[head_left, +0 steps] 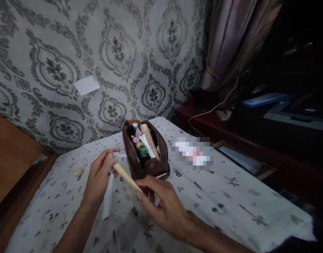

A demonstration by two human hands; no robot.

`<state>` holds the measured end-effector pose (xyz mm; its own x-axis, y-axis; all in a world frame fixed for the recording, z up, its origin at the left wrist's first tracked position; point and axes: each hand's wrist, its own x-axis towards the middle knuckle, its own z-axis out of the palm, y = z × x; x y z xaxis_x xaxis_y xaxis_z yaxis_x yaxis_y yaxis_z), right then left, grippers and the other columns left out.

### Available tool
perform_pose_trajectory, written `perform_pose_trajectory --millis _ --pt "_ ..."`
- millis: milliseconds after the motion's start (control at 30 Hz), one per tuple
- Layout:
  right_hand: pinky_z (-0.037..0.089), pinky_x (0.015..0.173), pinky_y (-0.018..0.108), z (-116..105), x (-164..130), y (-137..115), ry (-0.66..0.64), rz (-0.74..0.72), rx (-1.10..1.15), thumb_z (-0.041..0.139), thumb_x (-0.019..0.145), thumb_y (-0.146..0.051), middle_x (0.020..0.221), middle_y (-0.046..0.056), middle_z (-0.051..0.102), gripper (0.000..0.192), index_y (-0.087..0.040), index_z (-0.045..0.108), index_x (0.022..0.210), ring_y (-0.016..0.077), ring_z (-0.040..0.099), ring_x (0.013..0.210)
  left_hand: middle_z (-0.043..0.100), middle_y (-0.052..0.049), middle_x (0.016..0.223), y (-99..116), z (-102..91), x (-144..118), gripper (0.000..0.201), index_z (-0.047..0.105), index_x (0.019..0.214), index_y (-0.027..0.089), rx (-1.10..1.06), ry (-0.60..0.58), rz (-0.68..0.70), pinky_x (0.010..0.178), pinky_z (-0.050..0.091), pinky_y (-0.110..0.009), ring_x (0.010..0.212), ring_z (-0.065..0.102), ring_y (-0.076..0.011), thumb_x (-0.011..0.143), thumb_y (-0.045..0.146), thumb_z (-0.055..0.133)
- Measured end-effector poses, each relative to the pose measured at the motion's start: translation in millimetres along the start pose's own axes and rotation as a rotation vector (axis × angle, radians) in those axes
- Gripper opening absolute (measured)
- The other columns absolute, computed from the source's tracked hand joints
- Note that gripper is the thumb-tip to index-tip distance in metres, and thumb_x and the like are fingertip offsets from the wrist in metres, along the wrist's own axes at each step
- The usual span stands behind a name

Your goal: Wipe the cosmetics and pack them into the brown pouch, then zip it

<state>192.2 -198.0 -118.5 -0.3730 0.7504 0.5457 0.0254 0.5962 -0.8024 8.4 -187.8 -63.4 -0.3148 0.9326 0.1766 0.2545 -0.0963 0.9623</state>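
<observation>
Here the tube [126,176] spans both hands.

A blurred patch [192,151] hides something beside the pouch [147,165].

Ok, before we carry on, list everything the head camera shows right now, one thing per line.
Pouch: one, brown, open, on the bedsheet beyond the hands.
Tubes and bottles: several, pink, white, beige and green, standing inside the pouch; exact count hard to tell.
Beige tube: one, held between both hands.
White tissue: one, hanging from the left hand around the tube's end.
Small pale lump: one, on the sheet, left of the hands.
Bedsheet: one, white with small prints.
White paper: one, on the patterned wall.
Curtain: one, purple-grey, upper right.
White cable: one, along the dark shelf.
Left hand: holds tissue at the tube's tip.
Right hand: holds the tube's lower end.
</observation>
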Motion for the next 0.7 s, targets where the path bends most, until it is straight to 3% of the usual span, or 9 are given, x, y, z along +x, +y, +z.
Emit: perform_pose_trajectory --millis 200,333,533,700 --pt "0.041 0.054 0.02 -26.2 40.8 12.7 0.13 -0.035 -0.2 0.053 0.093 -0.022 0.07 -0.002 0.062 0.021 -0.019 0.065 0.109 0.0112 0.056 0.058 0.053 0.003 0.066 22.8 26.1 65.9 0.031 0.068 0.102 0.018 0.067 -0.167 0.241 0.056 0.04 -0.02 0.058 0.047 -0.0106 0.09 0.044 0.058" --pt "0.038 0.055 0.022 -39.1 72.3 23.4 0.138 -0.062 -0.397 0.053 0.093 -0.02 0.074 -0.001 0.065 0.024 -0.018 0.066 0.113 0.0117 0.054 0.056 0.058 0.002 0.066 28.2 44.2 115.2 0.024 0.064 0.089 0.017 0.143 -0.219 0.237 0.058 0.043 -0.023 0.059 0.053 -0.0133 0.089 0.039 0.055" --pt "0.033 0.058 0.024 -43.6 105.9 37.1 0.073 0.054 -0.675 0.053 0.091 -0.02 0.072 0.001 0.068 0.024 -0.021 0.07 0.108 0.0152 0.057 0.06 0.061 0.0 0.072 14.8 45.3 157.2 0.021 0.064 0.091 0.017 0.491 -0.031 0.557 0.075 0.044 -0.028 0.071 0.057 -0.0179 0.091 0.034 0.051" --pt "0.03 0.061 0.026 -41.0 121.8 41.6 -0.068 0.164 -0.825 0.051 0.092 -0.02 0.077 0.002 0.072 0.025 -0.025 0.07 0.107 0.0183 0.063 0.071 0.058 0.001 0.072 -14.5 31.1 151.2 0.024 0.061 0.099 0.018 0.383 0.084 0.549 0.069 0.042 -0.026 0.069 0.056 -0.0166 0.094 0.037 0.047"
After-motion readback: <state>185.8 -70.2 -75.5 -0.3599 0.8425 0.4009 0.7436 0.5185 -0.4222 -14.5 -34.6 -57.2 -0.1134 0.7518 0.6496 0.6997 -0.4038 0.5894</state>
